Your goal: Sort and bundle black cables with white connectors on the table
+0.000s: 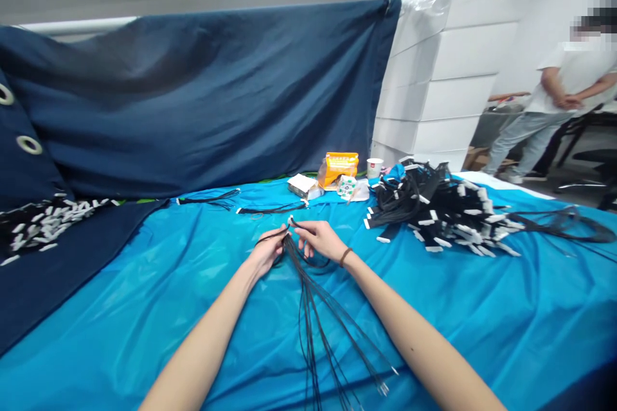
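Black wires [312, 298] fan out from between my hands toward the front of the table, some with pale tips. At their upper end a small white connector [290, 223] shows between my fingertips. My left hand [270, 250] is closed, pinching the wires just below the connector, with a loop of wire curling around its outer side. My right hand [322, 241] is also closed, its thumb and forefinger on a black wire beside the connector. A loop of wire hangs below the right palm. The exact grip under the fingers is partly hidden.
A heap of black cables with white connectors [434, 205] lies at right, another pile [48, 225] at far left. Behind my hands are two thin cable bundles [270, 209], a small box [303, 185], an orange pouch [340, 168] and a paper cup [375, 167]. A person [571, 83] stands back right.
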`<action>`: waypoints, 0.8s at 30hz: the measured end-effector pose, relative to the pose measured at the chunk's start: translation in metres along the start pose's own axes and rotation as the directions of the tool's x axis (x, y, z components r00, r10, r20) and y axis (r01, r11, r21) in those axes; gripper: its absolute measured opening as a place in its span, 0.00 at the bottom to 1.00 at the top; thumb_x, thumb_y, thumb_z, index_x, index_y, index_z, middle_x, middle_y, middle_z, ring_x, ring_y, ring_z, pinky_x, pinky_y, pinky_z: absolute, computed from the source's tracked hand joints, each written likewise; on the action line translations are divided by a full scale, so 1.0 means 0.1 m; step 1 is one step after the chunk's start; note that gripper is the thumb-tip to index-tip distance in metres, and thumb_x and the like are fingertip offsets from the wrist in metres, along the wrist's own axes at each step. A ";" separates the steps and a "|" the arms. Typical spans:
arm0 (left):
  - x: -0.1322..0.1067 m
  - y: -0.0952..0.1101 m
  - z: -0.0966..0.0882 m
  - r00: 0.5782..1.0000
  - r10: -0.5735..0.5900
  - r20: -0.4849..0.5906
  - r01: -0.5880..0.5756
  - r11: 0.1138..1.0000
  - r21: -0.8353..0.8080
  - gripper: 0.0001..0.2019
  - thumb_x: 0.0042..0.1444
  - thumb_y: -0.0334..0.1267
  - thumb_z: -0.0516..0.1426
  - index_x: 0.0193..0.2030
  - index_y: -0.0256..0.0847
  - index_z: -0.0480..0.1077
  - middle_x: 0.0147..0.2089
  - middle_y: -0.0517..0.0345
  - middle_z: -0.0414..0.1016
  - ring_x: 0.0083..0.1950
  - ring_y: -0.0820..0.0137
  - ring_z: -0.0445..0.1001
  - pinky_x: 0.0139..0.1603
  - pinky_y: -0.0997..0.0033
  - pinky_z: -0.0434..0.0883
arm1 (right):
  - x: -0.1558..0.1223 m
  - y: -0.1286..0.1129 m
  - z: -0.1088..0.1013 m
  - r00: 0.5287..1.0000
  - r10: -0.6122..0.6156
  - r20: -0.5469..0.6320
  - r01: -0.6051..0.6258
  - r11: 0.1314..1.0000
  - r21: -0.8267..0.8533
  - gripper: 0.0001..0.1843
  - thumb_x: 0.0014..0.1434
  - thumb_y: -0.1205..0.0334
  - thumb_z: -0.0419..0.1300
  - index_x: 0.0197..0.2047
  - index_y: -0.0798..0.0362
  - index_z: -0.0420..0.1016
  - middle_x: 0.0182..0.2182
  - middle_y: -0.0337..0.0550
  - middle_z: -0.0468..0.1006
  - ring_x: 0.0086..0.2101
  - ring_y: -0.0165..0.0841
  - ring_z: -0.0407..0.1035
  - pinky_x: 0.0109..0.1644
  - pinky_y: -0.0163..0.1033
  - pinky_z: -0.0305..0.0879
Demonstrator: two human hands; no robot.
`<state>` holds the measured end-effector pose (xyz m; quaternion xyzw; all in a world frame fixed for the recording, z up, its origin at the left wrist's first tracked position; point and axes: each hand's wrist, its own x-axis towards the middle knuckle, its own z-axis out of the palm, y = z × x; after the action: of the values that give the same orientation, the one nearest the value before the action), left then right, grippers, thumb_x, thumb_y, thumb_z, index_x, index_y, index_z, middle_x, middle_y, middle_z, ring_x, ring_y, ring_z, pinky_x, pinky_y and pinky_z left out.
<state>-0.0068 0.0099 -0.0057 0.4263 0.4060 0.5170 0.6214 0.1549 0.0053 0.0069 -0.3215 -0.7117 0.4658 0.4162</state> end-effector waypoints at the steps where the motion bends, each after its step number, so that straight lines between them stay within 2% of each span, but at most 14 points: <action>1: 0.01 -0.02 -0.01 1.000 -0.016 0.006 0.016 0.999 -0.036 0.13 0.38 0.38 0.64 0.32 0.35 0.72 0.28 0.57 0.72 0.25 0.79 0.67 0.24 0.80 0.61 | 0.00 -0.01 0.01 1.000 0.009 0.010 -0.009 0.999 0.030 0.21 0.55 0.50 0.52 0.46 0.56 0.70 0.19 0.37 0.71 0.15 0.28 0.66 0.15 0.29 0.60; 6: 0.04 -0.06 -0.05 0.997 -0.063 0.036 0.066 0.991 -0.120 0.11 0.41 0.31 0.62 0.35 0.36 0.73 0.27 0.58 0.73 0.24 0.78 0.68 0.25 0.79 0.63 | -0.01 -0.05 0.01 0.986 0.099 0.137 -0.126 0.972 0.201 0.27 0.51 0.44 0.55 0.45 0.60 0.68 0.17 0.36 0.71 0.16 0.27 0.67 0.16 0.27 0.60; 10: 0.02 0.00 -0.03 0.997 -0.074 0.031 0.079 0.981 -0.179 0.08 0.44 0.28 0.60 0.34 0.36 0.73 0.28 0.57 0.74 0.22 0.79 0.67 0.23 0.80 0.62 | -0.03 -0.11 -0.01 0.977 0.119 0.179 -0.167 0.945 0.280 0.25 0.50 0.44 0.57 0.40 0.59 0.69 0.17 0.37 0.71 0.16 0.25 0.67 0.15 0.26 0.59; 15: -0.02 0.09 0.02 0.999 -0.032 -0.013 0.030 0.985 -0.171 0.08 0.47 0.34 0.59 0.34 0.33 0.73 0.26 0.57 0.73 0.20 0.81 0.64 0.18 0.82 0.57 | -0.08 -0.19 -0.05 0.966 0.133 0.224 -0.194 0.940 0.279 0.23 0.52 0.46 0.56 0.39 0.60 0.70 0.16 0.36 0.71 0.13 0.22 0.62 0.13 0.24 0.54; 19: -0.06 0.11 0.05 0.996 -0.031 0.082 0.042 0.989 -0.144 0.13 0.45 0.38 0.61 0.37 0.32 0.72 0.27 0.56 0.74 0.22 0.79 0.67 0.20 0.81 0.58 | -0.09 -0.20 -0.08 0.946 0.181 0.269 -0.259 0.922 0.289 0.22 0.55 0.49 0.54 0.44 0.59 0.70 0.15 0.35 0.70 0.10 0.19 0.57 0.11 0.23 0.49; 24: -0.08 0.10 0.04 0.990 -0.006 0.139 0.026 0.989 -0.146 0.13 0.42 0.39 0.63 0.34 0.35 0.71 0.24 0.59 0.72 0.21 0.77 0.67 0.22 0.79 0.61 | -0.09 -0.20 -0.08 0.928 0.240 0.286 -0.329 0.888 0.321 0.19 0.58 0.54 0.53 0.46 0.58 0.70 0.15 0.34 0.69 0.10 0.18 0.54 0.11 0.23 0.47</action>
<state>-0.0069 0.0028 0.0060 0.4107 0.3260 0.5097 0.6821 0.1650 -0.0065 0.0246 -0.2822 -0.6024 0.6808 0.3065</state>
